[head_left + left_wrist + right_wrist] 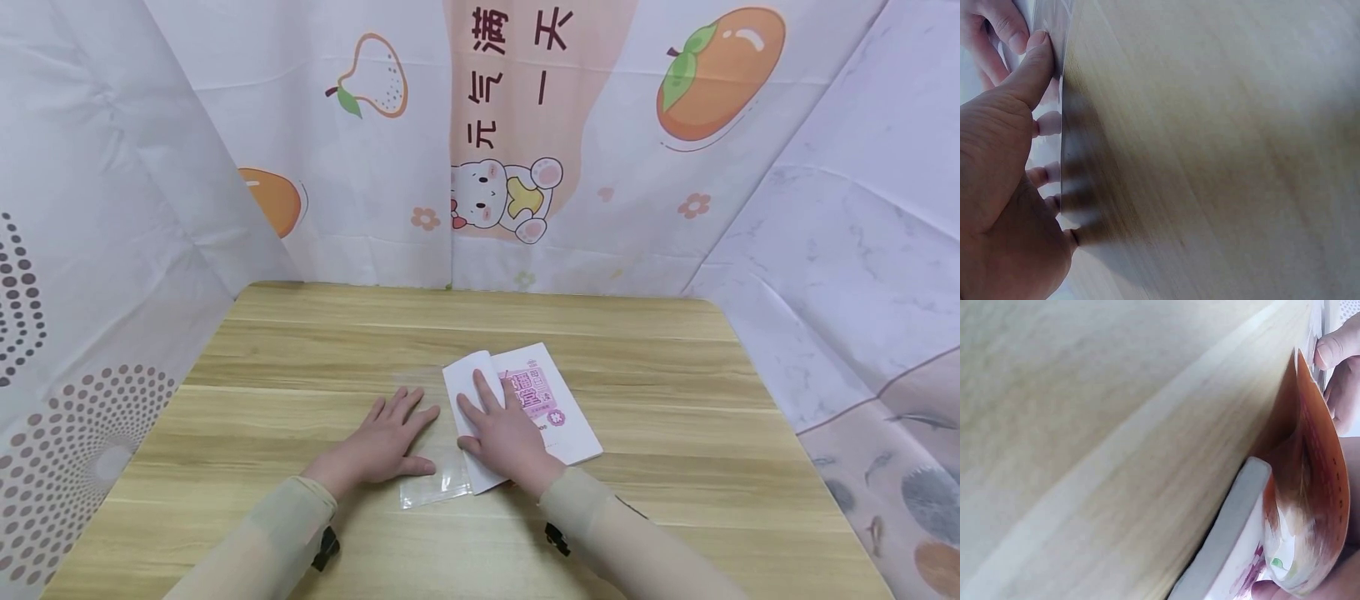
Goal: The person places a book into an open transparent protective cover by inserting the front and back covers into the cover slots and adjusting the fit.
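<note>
A paper book (573, 429) with a pink title lies on the table, its front cover (468, 371) turned over to the left, white inside up. My right hand (504, 429) presses on that cover with its fingers spread. Left of it my left hand (388, 442) lies flat on a clear plastic sheet (450, 487), which reaches to the cover's edge. In the right wrist view the cover's orange outer side (1329, 481) bows up beside the thick page block (1222, 550). The left wrist view shows my left fingertips touching the film near its edge.
The wood-grain table (660, 375) extends around the book on all sides. Behind it hangs a printed curtain (375, 167) with fruit drawings, and white cloths (885, 208) hang at both sides.
</note>
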Demonstrator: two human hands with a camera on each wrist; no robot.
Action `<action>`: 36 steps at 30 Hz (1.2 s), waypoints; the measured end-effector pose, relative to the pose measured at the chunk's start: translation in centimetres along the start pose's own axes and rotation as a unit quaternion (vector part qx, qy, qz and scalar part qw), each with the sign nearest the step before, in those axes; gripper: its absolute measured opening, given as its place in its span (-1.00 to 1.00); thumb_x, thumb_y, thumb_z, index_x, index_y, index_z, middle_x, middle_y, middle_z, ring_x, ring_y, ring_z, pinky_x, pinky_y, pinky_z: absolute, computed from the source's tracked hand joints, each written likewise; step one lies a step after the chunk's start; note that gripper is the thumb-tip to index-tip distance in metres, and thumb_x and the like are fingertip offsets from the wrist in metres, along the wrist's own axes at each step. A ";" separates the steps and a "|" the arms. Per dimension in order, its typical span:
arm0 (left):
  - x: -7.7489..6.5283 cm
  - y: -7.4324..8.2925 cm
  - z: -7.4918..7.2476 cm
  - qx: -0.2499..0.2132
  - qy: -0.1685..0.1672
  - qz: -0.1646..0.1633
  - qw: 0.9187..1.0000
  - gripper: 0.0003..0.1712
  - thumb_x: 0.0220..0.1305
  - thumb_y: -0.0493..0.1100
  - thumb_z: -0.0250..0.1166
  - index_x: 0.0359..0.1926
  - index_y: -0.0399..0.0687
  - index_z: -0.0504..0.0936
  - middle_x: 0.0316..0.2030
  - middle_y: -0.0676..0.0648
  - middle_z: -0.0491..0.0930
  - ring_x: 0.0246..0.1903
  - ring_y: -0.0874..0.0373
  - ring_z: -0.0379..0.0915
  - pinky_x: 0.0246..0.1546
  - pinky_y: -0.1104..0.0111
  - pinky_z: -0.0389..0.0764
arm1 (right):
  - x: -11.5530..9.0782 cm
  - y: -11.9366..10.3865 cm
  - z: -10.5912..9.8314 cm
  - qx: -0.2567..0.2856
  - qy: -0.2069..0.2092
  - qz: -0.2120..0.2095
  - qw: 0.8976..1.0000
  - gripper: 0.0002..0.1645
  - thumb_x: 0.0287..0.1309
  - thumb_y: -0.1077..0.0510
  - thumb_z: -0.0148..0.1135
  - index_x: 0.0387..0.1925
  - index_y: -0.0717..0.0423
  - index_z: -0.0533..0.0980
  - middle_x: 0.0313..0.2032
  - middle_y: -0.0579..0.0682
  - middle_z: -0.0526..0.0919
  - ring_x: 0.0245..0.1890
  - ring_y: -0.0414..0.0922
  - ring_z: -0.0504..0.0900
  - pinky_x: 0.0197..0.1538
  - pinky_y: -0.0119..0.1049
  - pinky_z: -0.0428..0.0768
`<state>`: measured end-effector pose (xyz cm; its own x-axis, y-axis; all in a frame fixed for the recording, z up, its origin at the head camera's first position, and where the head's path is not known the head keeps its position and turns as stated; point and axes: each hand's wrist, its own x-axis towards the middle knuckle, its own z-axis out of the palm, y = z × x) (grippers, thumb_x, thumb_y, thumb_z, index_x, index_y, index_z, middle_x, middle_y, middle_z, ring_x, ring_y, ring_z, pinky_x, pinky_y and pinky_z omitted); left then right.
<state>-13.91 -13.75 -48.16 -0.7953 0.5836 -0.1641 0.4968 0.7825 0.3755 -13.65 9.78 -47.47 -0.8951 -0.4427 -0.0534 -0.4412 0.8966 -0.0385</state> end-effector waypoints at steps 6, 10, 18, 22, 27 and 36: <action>0.0 0.0 0.1 -0.002 -0.001 0.001 1.000 -0.02 0.30 0.34 0.30 0.56 -0.02 0.23 0.57 -0.35 -0.04 0.55 -0.39 -0.22 0.43 -0.37 -0.07 | 0.1 -0.2 0.2 -0.003 0.001 0.004 1.000 -0.21 0.38 -0.36 0.11 0.52 -0.18 0.32 0.60 0.15 0.02 0.48 0.44 0.12 0.51 0.15 0.19; 0.0 -0.1 0.1 -0.001 0.000 0.002 1.000 -0.02 0.30 0.34 0.30 0.56 -0.01 0.23 0.57 -0.35 -0.04 0.55 -0.39 -0.22 0.43 -0.37 -0.07 | 0.1 -0.2 0.3 -0.003 0.001 0.007 1.000 -0.20 0.38 -0.37 0.10 0.52 -0.19 0.31 0.61 0.15 0.01 0.48 0.45 0.12 0.51 0.15 0.18; 0.0 0.0 0.0 0.002 0.002 0.004 1.000 -0.02 0.31 0.34 0.30 0.56 -0.03 0.23 0.57 -0.36 -0.03 0.55 -0.39 -0.21 0.43 -0.36 -0.06 | 0.1 -0.4 0.2 -0.004 0.005 0.007 1.000 -0.20 0.39 -0.38 0.08 0.52 -0.20 0.31 0.61 0.14 0.01 0.48 0.45 0.12 0.53 0.15 0.15; 0.0 0.0 -0.1 0.002 -0.001 0.003 1.000 -0.02 0.31 0.34 0.30 0.56 -0.02 0.23 0.57 -0.36 -0.03 0.55 -0.39 -0.22 0.44 -0.36 -0.06 | 0.1 -0.3 0.2 -0.002 0.004 0.004 1.000 -0.20 0.38 -0.38 0.09 0.52 -0.21 0.31 0.61 0.12 0.01 0.47 0.45 0.12 0.50 0.15 0.21; 0.0 0.1 -0.1 0.002 -0.003 0.004 1.000 -0.03 0.31 0.33 0.29 0.57 -0.02 0.22 0.57 -0.36 -0.04 0.55 -0.39 -0.22 0.44 -0.36 -0.07 | 0.2 -0.1 0.2 -0.006 -0.002 -0.006 1.000 -0.18 0.37 -0.40 0.09 0.53 -0.23 0.29 0.62 0.07 0.00 0.48 0.44 0.12 0.45 0.14 0.31; -0.1 0.1 -0.1 0.001 -0.004 0.003 1.000 -0.03 0.32 0.33 0.30 0.57 -0.01 0.22 0.57 -0.36 -0.04 0.55 -0.39 -0.23 0.43 -0.37 -0.07 | 0.2 0.0 0.1 -0.011 0.000 -0.014 1.000 -0.18 0.37 -0.42 0.07 0.53 -0.23 0.28 0.62 0.07 0.00 0.46 0.47 0.15 0.41 0.12 0.39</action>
<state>-13.82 -13.71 -47.98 -0.7893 0.5902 -0.1696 0.5021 0.7793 0.3751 -13.81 9.67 -47.61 -0.8820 -0.4684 -0.0518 -0.4681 0.8835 -0.0179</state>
